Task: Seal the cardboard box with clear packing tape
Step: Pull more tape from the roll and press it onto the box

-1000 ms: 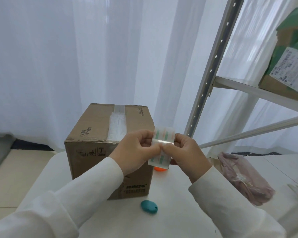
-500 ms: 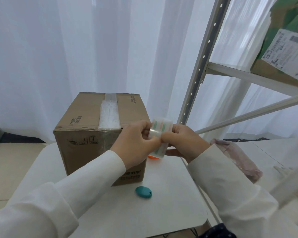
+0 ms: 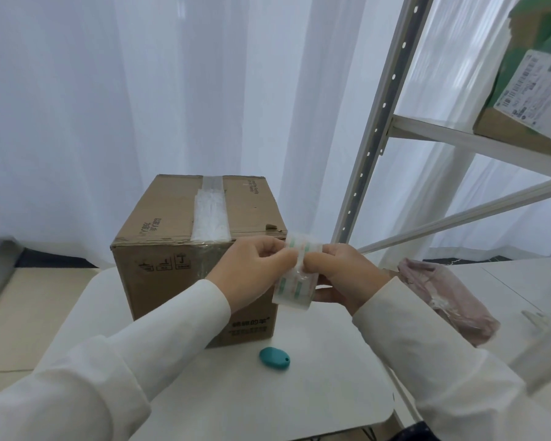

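I hold the clear roll of packing tape (image 3: 296, 275) with both hands: right hand (image 3: 341, 275) wrapped round it, left hand (image 3: 252, 268) pinching at its surface. The brown cardboard box (image 3: 198, 249) sits toward the white worktop's (image 3: 299, 393) far left corner, just beyond my left hand, its taped seam running away from me.

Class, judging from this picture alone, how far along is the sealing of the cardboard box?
Done: one strip of clear tape already covers the top seam of the cardboard box. In hand: the left hand and right hand hold the tape roll, fingers pinching at its surface, seemingly picking for the loose end. Left: pulling a new strip and pressing it down.
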Tool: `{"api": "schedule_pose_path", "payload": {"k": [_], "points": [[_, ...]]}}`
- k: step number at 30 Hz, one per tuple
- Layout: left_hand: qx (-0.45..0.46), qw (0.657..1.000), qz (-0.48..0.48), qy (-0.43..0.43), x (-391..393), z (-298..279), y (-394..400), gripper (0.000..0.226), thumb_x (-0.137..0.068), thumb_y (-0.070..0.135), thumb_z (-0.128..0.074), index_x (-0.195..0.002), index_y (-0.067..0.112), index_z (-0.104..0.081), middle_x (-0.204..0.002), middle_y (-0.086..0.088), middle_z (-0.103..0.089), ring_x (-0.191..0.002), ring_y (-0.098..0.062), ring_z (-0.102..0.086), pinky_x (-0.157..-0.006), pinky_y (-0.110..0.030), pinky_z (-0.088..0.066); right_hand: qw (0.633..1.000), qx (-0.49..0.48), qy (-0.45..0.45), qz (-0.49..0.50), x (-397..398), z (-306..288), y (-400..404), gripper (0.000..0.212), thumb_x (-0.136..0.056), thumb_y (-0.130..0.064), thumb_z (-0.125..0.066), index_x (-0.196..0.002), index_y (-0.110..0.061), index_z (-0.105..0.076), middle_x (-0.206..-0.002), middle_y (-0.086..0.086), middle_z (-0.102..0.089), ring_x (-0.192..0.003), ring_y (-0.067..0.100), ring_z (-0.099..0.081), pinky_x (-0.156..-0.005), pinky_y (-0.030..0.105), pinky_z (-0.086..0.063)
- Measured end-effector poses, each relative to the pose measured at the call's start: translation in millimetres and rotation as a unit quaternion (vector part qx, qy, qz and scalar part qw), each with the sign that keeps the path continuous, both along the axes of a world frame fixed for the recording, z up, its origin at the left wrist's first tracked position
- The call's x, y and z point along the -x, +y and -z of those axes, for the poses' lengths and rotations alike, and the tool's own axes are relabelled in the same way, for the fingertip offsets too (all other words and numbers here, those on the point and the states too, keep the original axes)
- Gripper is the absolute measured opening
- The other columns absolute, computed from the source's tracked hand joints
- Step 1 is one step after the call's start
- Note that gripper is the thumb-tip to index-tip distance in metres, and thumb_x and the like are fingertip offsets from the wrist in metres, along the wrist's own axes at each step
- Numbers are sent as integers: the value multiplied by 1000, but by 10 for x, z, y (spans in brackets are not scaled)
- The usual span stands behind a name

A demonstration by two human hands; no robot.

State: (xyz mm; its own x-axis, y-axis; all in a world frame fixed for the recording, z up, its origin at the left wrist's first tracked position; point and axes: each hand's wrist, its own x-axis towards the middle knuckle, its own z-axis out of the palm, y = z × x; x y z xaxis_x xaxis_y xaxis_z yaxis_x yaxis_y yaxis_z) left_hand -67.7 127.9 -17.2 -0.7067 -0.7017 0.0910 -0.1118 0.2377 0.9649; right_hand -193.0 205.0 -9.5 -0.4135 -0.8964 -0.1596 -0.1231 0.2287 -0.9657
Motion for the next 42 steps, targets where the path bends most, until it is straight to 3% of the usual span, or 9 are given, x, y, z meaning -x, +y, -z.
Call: {"api": "schedule_pose_path", "payload": {"k": [12,18,21,25,28,31,34,37,42], "points": [[-160,984,74,20,-49,-42,-86,13,-87,9,-58,-87,13,-70,-73,1,-75,-68,-11,-72,-54,-22,-56,982,-21,-185,-29,91,-30,4,29,-84,9,-32,-93,0,-58,-83,16,-67,-75,26,-67,-62,37,-58],[-233,967,87,59,-50,-37,-119,15,-89,10,-55,-94,7,-69,-72,-3,-73,-64,-14,-70,-57,-28,-60,958,-18,-269,-101,246,-57,115,53,-57,-7,-55,-109,-2,-62,-93,14,-71,-84,27,-71,-65,41,-59],[-167,980,101,45,-35,42,-100,15,-89,12,-56,-96,12,-69,-85,-3,-74,-78,-15,-71,-66,-27,-60,960,-56,-268,-64,358,31,105,49,-77,-31,-51,-116,-3,-60,-97,13,-72,-87,27,-71,-70,39,-59],[-196,967,155,48,5,172,-90,22,-91,15,-50,-107,16,-65,-97,-3,-72,-87,-15,-68,-79,-25,-57,957,-50,-285,-8,435,201,57,43,-76,-22,-48,-113,-5,-60,-92,13,-70,-74,26,-70,-63,35,-59],[-171,976,135,22,-30,194,-144,19,-90,24,-52,-101,20,-66,-92,3,-73,-80,-8,-68,-82,-25,-56,953,-25,-296,64,622,258,72,27,-82,-20,-40,-88,-6,-62,-69,11,-69,-52,24,-67,-46,29,-55],[-6,998,40,-40,-135,240,-238,17,-92,29,-51,-95,28,-67,-89,8,-72,-83,-10,-67,-88,-34,-54,972,-83,-139,171,791,461,0,19,-83,-17,-43,-68,-12,-53,-54,3,-51,-46,18,-56,-49,24,-48],[282,957,-29,-67,-272,288,-354,23,-93,28,-49,-107,25,-67,-88,13,-67,-85,-10,-63,-83,-32,-55,961,-180,139,155,856,772,-158,21,-87,-21,-49,-71,-11,-57,-71,7,-53,-67,24,-53,-67,31,-44],[428,901,-69,-33,-390,290,-474,33,-89,32,-43,-104,17,-67,-86,7,-66,-81,-9,-54,-75,-22,-48,875,-295,384,16,788,1013,-324,31,-91,-36,-47,-102,-12,-64,-92,4,-58,-86,21,-56,-82,29,-44],[514,842,-156,-44,-581,359,-680,32,-82,28,-45,-102,13,-65,-93,1,-66,-92,-9,-42,-82,-27,-35,767,-324,544,-98,588,1345,-572,21,-87,-36,-54,-94,-17,-59,-79,-2,-54,-75,17,-53,-67,23,-37]]}}
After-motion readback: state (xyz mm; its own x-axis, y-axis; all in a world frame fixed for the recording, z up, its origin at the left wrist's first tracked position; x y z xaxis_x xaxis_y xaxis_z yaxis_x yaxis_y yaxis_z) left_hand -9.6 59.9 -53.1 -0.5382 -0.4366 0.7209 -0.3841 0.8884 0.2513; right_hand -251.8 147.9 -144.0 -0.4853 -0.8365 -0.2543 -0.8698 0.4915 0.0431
